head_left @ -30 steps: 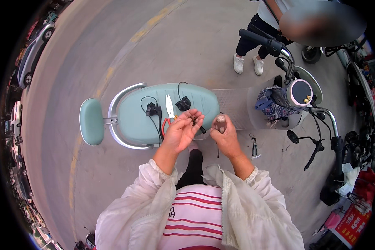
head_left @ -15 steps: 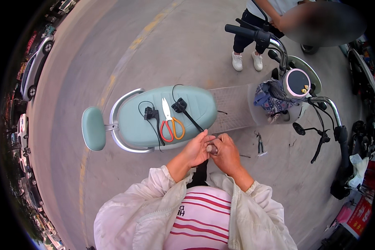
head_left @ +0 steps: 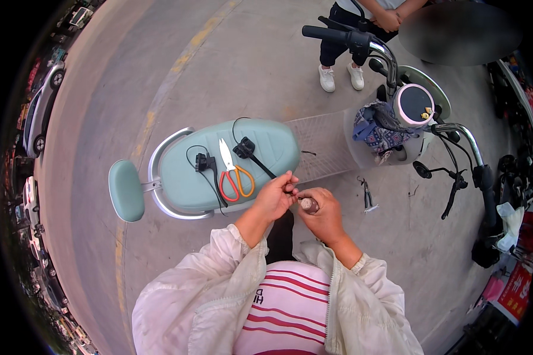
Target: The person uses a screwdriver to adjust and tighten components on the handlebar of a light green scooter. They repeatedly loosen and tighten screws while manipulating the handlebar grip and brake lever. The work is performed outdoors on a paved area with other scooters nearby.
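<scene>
My left hand (head_left: 273, 200) is closed on a black cable (head_left: 264, 167), near its end, in front of the scooter seat. That cable runs back to a black switch unit (head_left: 244, 148) lying on the pale green seat (head_left: 272, 139). Close beside it, my right hand (head_left: 326, 220) wraps round a tool with a brown, round-ended handle (head_left: 307, 205); its working end is hidden. Scissors (head_left: 236, 182) with one red and one orange handle lie on the seat, blades pointing away. To their left rests a second black switch unit (head_left: 204, 163) with its own cable.
Handlebars (head_left: 391, 59) and a round display (head_left: 414, 104) stand at the right. A patterned bag (head_left: 380, 127) sits in the front footwell. Pliers (head_left: 368, 194) lie on the ground past my right hand. A person in white shoes (head_left: 326, 78) stands beyond the handlebars.
My hands have drawn slightly apart, and the handle end has tilted in my right hand. A thin rod beside that hand no longer shows. The whole scene has shifted a little left.
</scene>
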Motion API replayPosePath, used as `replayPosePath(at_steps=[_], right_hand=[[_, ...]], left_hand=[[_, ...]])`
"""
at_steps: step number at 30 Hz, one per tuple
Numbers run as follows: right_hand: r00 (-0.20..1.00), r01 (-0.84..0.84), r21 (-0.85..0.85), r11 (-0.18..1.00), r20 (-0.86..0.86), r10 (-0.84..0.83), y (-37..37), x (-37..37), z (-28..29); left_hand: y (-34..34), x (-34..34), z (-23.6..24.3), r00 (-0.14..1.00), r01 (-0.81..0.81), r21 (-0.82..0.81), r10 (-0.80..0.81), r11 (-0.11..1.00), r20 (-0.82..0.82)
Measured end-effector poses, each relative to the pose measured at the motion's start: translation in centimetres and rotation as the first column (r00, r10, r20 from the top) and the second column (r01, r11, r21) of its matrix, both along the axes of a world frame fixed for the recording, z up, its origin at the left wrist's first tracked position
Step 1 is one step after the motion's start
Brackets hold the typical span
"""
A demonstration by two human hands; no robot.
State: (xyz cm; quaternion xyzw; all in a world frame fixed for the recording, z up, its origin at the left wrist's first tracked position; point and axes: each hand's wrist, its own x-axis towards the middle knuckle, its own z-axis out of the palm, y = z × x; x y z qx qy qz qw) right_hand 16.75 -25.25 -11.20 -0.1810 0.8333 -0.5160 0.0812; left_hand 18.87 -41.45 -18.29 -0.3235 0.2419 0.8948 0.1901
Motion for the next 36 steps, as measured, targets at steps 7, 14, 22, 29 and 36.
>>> replayPosePath(at_steps=[7,14,22,29,36], right_hand=[[0.946,0.219,-0.072,0.973,0.261,-0.193,8.0,2.7,1.2],[0.746,0.584,-0.147,0.798,0.486,-0.456,21.2,9.3,1.2],[0.658,0.726,-0.195,0.66,0.477,-0.583,40.0,13.8,0.7],[0.685,0.719,-0.381,0.582,0.531,-0.499,49.0,9.7,6.6],[0.818,0.562,-0.508,0.653,0.456,-0.351,53.7,1.9,10.3]], left_hand=[[-5.8,-2.4,-9.2,0.964,0.222,-0.975,0.146,0.013,0.221],[-1.1,-2.0,-0.4,0.989,-0.064,-0.856,-0.079,0.513,-0.122],[19.5,3.9,9.7,0.812,0.428,-0.437,-0.549,0.791,-0.199],[37.0,2.4,14.0,0.621,0.717,-0.215,-0.748,0.663,-0.235],[49.4,-4.2,15.1,0.463,0.484,-0.638,-0.794,0.599,-0.394]])
